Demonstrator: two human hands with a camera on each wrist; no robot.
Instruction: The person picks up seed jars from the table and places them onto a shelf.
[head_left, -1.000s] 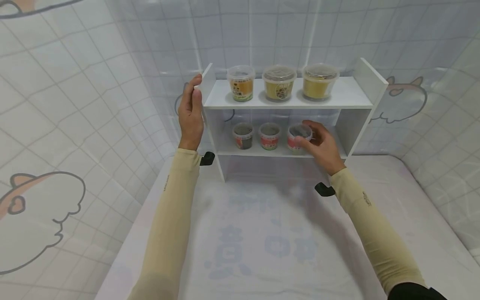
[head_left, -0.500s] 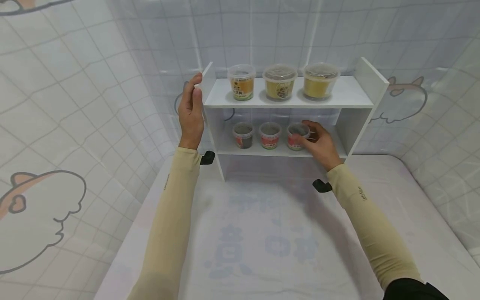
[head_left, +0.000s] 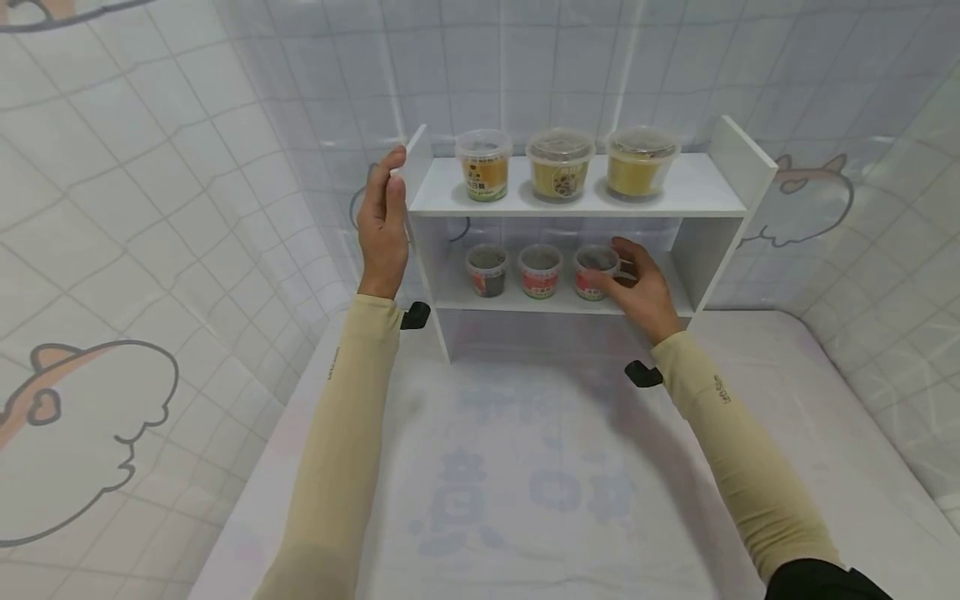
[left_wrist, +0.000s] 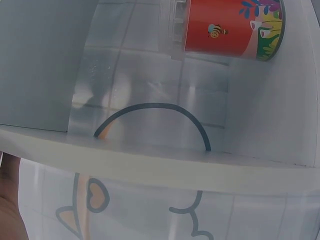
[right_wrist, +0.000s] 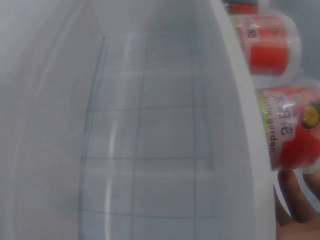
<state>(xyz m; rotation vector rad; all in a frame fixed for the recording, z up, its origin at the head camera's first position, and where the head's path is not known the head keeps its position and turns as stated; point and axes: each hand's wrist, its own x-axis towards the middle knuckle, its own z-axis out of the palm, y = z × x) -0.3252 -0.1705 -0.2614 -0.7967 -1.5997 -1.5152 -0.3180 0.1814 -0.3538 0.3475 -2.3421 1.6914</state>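
My left hand (head_left: 384,229) rests with straight fingers against the left side panel of a white two-tier shelf (head_left: 577,208). On the lower tier, my right hand (head_left: 643,287) curves loosely about the right-hand red-labelled plastic cup (head_left: 596,261). Its thumb overlaps the cup's front, while the forefinger stands just off the rim. In the right wrist view, fingertips (right_wrist: 295,197) show close beside that cup's red flower label (right_wrist: 295,125). To its left stand another red-labelled cup (head_left: 539,273) and a dark-looking cup (head_left: 487,271), all upright in a row.
Three larger lidded tubs stand on the upper tier: an orange-labelled one (head_left: 483,171), a yellow one (head_left: 559,171) and a wider yellow one (head_left: 640,167). Behind the shelf hangs a tile-patterned curtain (head_left: 555,62). A white cloth (head_left: 510,467) covers the table in front.
The right-hand cup has shifted slightly left and settled upright in line with the others. My right fingers have since loosened off its rim. The left hand has stayed against the panel.
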